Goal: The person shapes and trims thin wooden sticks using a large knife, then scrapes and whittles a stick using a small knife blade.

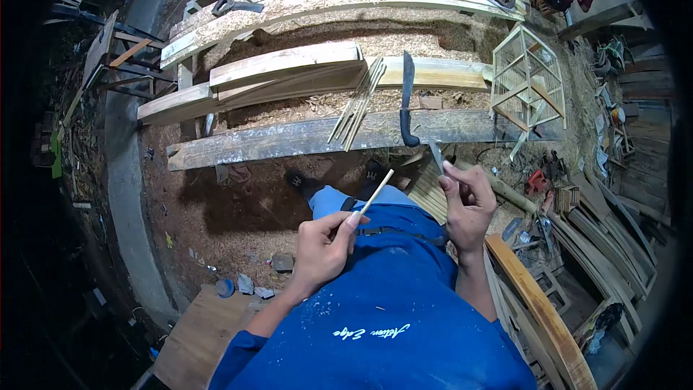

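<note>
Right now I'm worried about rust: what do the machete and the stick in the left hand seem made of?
Machete: dark, dull blade, likely steel by its thin, flat shape; black grip, plastic or painted wood. Stick: seemingly unpainted wood or bamboo, from its pale straw colour.

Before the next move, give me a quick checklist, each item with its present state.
1. Stick gripped in the left hand: ok.
2. Small blade gripped in the right hand: ok.
3. Blade apart from the left fingers: ok.
4. Which edge of the blade is sharp: cannot tell.
5. Machete out of both hands, its handle over the dark plank: ok.
6. Bundled thin sticks all lined up evenly: not ok, they fan out.
</note>
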{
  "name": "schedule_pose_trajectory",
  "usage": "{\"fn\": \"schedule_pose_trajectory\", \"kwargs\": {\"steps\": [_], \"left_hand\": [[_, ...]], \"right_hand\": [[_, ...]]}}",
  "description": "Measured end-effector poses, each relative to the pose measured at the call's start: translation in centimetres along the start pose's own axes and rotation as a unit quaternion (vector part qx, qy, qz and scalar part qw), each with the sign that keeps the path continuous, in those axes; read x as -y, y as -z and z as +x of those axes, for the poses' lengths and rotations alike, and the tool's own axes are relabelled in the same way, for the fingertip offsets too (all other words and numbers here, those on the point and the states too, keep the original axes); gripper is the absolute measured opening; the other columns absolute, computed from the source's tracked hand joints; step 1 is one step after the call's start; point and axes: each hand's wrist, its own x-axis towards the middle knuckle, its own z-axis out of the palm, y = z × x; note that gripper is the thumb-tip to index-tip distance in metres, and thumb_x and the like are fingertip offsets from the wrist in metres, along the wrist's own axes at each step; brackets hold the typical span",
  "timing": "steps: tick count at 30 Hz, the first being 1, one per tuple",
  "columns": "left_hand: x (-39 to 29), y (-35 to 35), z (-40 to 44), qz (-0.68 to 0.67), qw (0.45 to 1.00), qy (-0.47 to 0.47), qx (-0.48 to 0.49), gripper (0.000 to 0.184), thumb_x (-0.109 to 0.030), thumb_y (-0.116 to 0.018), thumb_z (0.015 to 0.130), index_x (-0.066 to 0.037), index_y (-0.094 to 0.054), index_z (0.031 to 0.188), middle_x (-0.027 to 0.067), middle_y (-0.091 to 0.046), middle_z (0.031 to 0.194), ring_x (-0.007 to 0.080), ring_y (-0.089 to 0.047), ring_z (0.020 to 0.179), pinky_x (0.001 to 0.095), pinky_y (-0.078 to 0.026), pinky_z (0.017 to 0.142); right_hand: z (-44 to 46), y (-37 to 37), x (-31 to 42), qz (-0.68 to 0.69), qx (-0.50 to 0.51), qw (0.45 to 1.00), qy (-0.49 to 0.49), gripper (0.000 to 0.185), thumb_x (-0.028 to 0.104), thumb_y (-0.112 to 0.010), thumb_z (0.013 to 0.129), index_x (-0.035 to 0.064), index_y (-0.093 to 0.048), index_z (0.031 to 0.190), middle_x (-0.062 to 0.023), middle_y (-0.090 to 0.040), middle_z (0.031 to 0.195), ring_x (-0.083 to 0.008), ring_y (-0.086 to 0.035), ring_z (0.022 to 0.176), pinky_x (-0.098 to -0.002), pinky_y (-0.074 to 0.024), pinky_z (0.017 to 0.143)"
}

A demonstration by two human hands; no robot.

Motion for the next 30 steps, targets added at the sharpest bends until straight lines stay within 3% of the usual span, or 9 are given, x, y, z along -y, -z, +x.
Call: {"fn": "schedule_pose_trajectory", "kwargs": {"steps": [3,5,7,12,15,17,21,25,30], "left_hand": [[-0.1,-0.3,0.8,-0.005,1.0,0.022,0.017,0.034,-0.024,-0.056,0.11,0.004,-0.075,0.103,-0.0015,-0.056,0.061,0.0047,-0.047,0.055,0.0242,-0.034,0.051],[-0.2,-0.5,1.1,-0.002,1.0,0.017,0.015,0.035,-0.024,-0.055,0.111,0.004,-0.075,0.103,-0.0015,-0.056,0.061,0.0046,-0.048,0.055,0.0242,-0.035,0.051],[-0.1,-0.4,1.3,0.001,1.0,0.015,0.01,0.035,-0.024,-0.054,0.111,0.003,-0.074,0.103,-0.0014,-0.056,0.061,0.0045,-0.048,0.055,0.0241,-0.035,0.051],[-0.4,-0.6,1.8,-0.003,1.0,0.011,0.023,0.034,-0.024,-0.055,0.111,0.004,-0.074,0.105,-0.0019,-0.056,0.062,0.004,-0.048,0.056,0.0237,-0.035,0.051],[-0.2,-0.8,2.2,-0.002,1.0,-0.011,0.016,0.027,-0.021,-0.059,0.109,0.0,-0.076,0.111,-0.0028,-0.056,0.061,0.0025,-0.051,0.056,0.0249,-0.039,0.05],[-0.6,-0.9,2.2,-0.007,1.0,-0.013,0.013,0.026,-0.02,-0.06,0.109,0.0,-0.076,0.111,-0.0029,-0.057,0.062,0.0024,-0.05,0.057,0.0248,-0.039,0.05],[-1.1,-1.1,2.3,-0.013,0.999,-0.034,0.014,0.022,-0.016,-0.063,0.106,0.002,-0.075,0.113,0.0,-0.063,0.065,0.0044,-0.055,0.058,0.0257,-0.044,0.053],[-1.2,-0.8,2.4,0.015,0.998,-0.048,0.03,0.02,-0.011,-0.065,0.103,0.003,-0.074,0.114,0.0064,-0.07,0.07,0.0083,-0.063,0.061,0.0278,-0.049,0.056],[-2.6,-0.4,1.7,0.075,0.994,-0.082,-0.002,0.016,-0.007,-0.068,0.098,0.005,-0.076,0.105,0.0123,-0.072,0.071,0.0125,-0.068,0.064,0.0302,-0.051,0.058]], "right_hand": [[1.2,-1.1,1.3,0.104,0.01,0.994,-0.023,0.043,-0.004,-0.081,0.087,0.0057,-0.073,0.128,0.0027,-0.059,0.089,-0.0067,-0.058,0.073,-0.0195,-0.0439,0.063],[1.5,-1.1,0.6,0.054,0.029,0.997,0.041,0.044,0.003,-0.078,0.093,0.0041,-0.068,0.135,0.0011,-0.059,0.091,-0.0073,-0.058,0.068,-0.0186,-0.045,0.061],[1.1,-1.0,0.7,0.244,0.109,0.932,-0.246,0.037,0.013,-0.072,0.101,0.0009,-0.066,0.135,-0.0008,-0.059,0.093,-0.0069,-0.059,0.064,-0.0199,-0.0453,0.057],[0.7,-0.8,1.1,0.359,0.212,0.863,-0.287,0.047,0.04,-0.05,0.111,0.0018,-0.058,0.137,0.0002,-0.058,0.086,-0.0034,-0.047,0.054,-0.0191,-0.0382,0.048],[0.3,-0.8,1.8,0.358,0.25,0.848,-0.3,0.05,0.045,-0.045,0.112,0.001,-0.059,0.133,0.0001,-0.058,0.087,-0.0027,-0.043,0.053,-0.0176,-0.0352,0.047],[0.1,-0.4,1.9,0.385,0.255,0.834,-0.301,0.039,0.036,-0.053,0.111,0.0008,-0.061,0.126,-0.0003,-0.06,0.083,-0.004,-0.05,0.053,-0.0191,-0.0407,0.045],[1.8,1.3,3.9,0.274,0.414,0.79,-0.358,0.024,0.019,-0.065,0.105,0.0006,-0.064,0.121,-0.003,-0.064,0.073,-0.0116,-0.069,0.062,-0.0263,-0.0566,0.049],[2.0,0.7,4.3,0.274,0.475,0.761,-0.346,0.034,0.024,-0.057,0.109,-0.0009,-0.059,0.132,-0.0085,-0.067,0.077,-0.0157,-0.071,0.064,-0.0282,-0.0601,0.054],[1.9,0.4,5.9,0.311,0.456,0.756,-0.353,0.053,0.021,-0.051,0.111,0.0072,-0.033,0.158,-0.0172,-0.072,0.088,-0.0227,-0.076,0.07,-0.0321,-0.0637,0.058]]}}
